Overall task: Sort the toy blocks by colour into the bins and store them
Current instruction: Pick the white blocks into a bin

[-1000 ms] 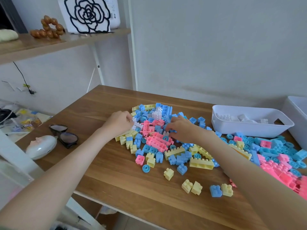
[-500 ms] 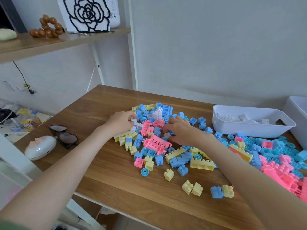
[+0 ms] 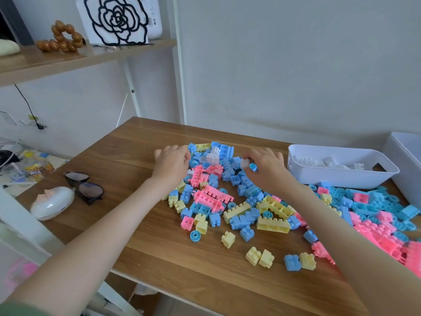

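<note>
Head view: the white bin (image 3: 341, 180), at three o'clock of the mixed pile (image 3: 216, 199), holds only white pieces (sorting looks barely begun). Blue, pink and yellow lie unsorted on the table (image 3: 136, 179). The right hand (image 3: 266, 169) pinches a white block (image 3: 245, 163). The left hand (image 3: 172, 165) curls into the pile, but I cannot tell whether it holds anything.

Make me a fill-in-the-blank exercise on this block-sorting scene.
1. The white bin holds only ____ blocks.
2. The white block held over the block pile is pinched by the ____ hand.
3. The sunglasses lie on the wooden table, to the ____ of the pile.

Missing words: white; right; left.
</note>
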`<state>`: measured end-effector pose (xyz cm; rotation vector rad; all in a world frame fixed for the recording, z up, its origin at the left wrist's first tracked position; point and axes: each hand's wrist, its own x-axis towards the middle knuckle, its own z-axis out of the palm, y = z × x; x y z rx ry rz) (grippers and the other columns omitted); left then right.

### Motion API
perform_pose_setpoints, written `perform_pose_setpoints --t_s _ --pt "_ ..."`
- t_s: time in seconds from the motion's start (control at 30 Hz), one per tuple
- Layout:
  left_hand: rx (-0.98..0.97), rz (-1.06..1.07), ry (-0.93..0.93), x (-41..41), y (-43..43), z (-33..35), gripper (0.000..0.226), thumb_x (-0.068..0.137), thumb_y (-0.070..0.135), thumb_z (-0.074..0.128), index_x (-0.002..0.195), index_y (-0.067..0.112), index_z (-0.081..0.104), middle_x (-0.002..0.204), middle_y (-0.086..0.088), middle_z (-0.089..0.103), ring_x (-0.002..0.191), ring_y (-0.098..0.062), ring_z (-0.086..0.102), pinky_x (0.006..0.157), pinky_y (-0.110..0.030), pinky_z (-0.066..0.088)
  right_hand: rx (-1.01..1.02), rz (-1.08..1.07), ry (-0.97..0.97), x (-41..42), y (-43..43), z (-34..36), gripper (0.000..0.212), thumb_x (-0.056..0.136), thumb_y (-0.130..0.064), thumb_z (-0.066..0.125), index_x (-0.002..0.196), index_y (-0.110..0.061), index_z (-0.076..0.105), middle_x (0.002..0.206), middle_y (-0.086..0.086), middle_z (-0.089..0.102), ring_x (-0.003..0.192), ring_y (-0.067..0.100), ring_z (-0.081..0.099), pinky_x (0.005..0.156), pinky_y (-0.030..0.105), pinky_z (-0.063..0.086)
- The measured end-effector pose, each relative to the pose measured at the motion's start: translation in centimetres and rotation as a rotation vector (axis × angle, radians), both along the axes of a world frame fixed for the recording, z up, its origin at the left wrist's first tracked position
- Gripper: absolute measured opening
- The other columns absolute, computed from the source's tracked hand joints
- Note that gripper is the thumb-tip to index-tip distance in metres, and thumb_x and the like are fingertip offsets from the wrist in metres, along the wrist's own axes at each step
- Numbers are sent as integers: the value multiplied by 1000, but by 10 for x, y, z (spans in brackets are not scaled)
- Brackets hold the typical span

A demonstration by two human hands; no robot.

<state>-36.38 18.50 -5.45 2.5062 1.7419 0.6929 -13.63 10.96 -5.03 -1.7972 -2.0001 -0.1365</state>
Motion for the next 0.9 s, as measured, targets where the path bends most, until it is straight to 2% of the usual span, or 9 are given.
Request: perform_pose_setpoints --t_s 0.07,0.13,0.23,0.37,0.53,0.67,0.7,0.8,0.9 --pt "119 -75 -18 11 -11 6 15 97 15 45 105 19 57 104 4 59 102 -16 48 88 -29 24 125 -88 82 13 -6 5 13 92 -20 47 99 -15 57 96 -4 57 98 21 48 80 29 20" --pt "169 -186 -70 29 -21 16 18 97 15 47 112 19 56 107 7 57 106 -14 47 87 -25 22 168 -200 141 33 -12 12 15 92 -21 47 98 -13 58 94 -1 59 96 23 48 79 30 22" --pt "63 -405 -259 73 -32 30 26 94 14 53 120 16 56 101 7 60 101 -13 51 89 -23 30 216 -379 199 77 -25 19 18 91 -18 51 102 -9 60 98 7 63 100 30 50 85 36 29" --pt "-95 -527 -435 145 -43 44 27 92 12 57 119 13 58 91 5 60 91 -14 55 86 -27 43 214 -537 257 132 -45 28 19 88 -14 55 103 -5 60 99 11 63 99 34 50 88 45 38" --pt "-194 -594 -447 222 -50 53 21 92 11 55 113 9 60 101 -4 63 84 -13 53 80 -27 46 65 -636 261 175 -60 30 17 89 -19 50 98 -9 61 95 9 62 95 33 54 87 43 42" --pt "-230 -627 -374 253 -52 47 22 93 10 53 113 9 60 108 -5 62 94 -17 56 75 -22 41 25 -677 350 193 -70 32 23 89 -22 49 97 -4 62 89 13 65 87 32 55 74 34 39" --pt "-245 -642 -322 256 -51 43 24 93 10 53 116 10 59 112 -5 61 98 -17 56 76 -20 40 7 -654 350 195 -72 34 24 89 -23 51 102 -6 63 94 12 66 90 30 56 76 33 41" --pt "-259 -662 -165 255 -48 33 29 95 13 49 123 15 58 125 -4 53 113 -19 50 88 -22 36 -180 -554 253 194 -76 37 41 89 -33 58 127 -17 54 128 4 57 117 24 50 102 38 36" --pt "-238 -627 -180 238 -43 31 28 97 12 45 121 17 58 126 -4 47 122 -18 40 96 -25 31 -198 -489 238 187 -75 36 43 91 -36 55 132 -21 49 138 1 48 125 22 44 107 41 32"
